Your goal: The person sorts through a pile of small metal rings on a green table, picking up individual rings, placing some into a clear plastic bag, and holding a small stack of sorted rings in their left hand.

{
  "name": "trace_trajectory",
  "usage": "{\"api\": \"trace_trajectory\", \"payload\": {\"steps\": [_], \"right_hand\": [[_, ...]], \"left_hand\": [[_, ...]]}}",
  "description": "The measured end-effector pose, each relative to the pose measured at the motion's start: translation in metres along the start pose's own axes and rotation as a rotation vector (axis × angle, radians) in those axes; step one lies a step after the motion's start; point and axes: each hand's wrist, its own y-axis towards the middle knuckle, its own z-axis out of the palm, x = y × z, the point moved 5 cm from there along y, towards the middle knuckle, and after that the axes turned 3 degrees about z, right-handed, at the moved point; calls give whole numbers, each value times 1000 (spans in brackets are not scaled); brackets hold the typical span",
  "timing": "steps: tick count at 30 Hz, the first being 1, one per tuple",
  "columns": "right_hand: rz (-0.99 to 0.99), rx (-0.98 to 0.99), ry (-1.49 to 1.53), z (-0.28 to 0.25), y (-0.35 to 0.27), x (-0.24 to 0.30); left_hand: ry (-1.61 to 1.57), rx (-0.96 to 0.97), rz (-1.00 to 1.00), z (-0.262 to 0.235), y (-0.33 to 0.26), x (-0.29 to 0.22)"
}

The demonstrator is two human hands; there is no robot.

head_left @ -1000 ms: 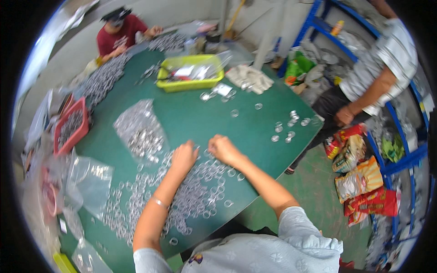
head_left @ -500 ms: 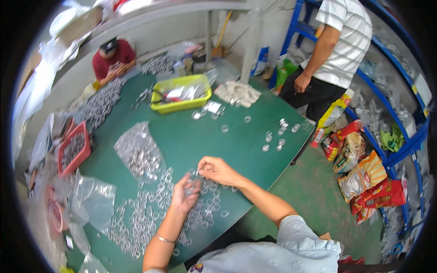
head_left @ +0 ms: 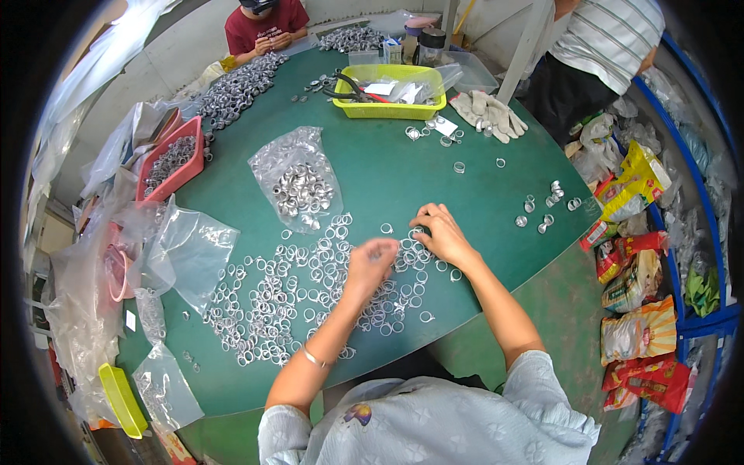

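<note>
Many small metal rings with short tabs (head_left: 252, 325) lie in a loose spread over the near part of the green table. My left hand (head_left: 372, 265) is curled closed above their right side. Its fingers are smeared by motion, and what it holds is hidden. Just right of it, my right hand (head_left: 440, 235) is palm down at the edge of the spread, thumb and bent fingers closing on a metal ring (head_left: 418, 231) at the tabletop. Beyond the rings rests a clear plastic bag (head_left: 287, 155) partly filled with shiny metal pieces.
A yellow-green basket (head_left: 387, 111) with pliers and bags stands at the back, beside work gloves (head_left: 488, 115). At left are a red basket (head_left: 172, 180) and empty plastic bags (head_left: 194, 256). Two people are beyond the table. Sacks (head_left: 639, 333) line the floor at right.
My view has shifted, so the table sits lower and more to the right. My hands, close together before, are now apart; the left has turned over from palm up, and the right has lowered to the rings.
</note>
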Motion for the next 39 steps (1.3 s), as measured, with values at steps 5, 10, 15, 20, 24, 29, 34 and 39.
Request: {"api": "trace_trajectory", "payload": {"steps": [5,10,15,20,24,29,34,39], "right_hand": [[392,201,317,2,-7,-19],[694,139,839,-17,-28,-43],[591,248,610,-41,-52,-40],[293,109,196,-27,-29,-13],[250,190,144,-12,-16,-4],[592,279,788,-20,-36,-11],[382,515,880,-46,-44,31],[130,40,-130,-45,-55,1]], "left_hand": [[971,-142,530,-8,54,-17],[878,11,505,-17,70,-5],[-605,89,-222,-8,36,8],[-1186,165,-543,19,-11,15],[-1274,181,-516,39,-42,21],[-1241,81,-531,57,-58,27],[-1298,199,-529,64,-52,48],[-1167,216,-521,73,-60,53]]}}
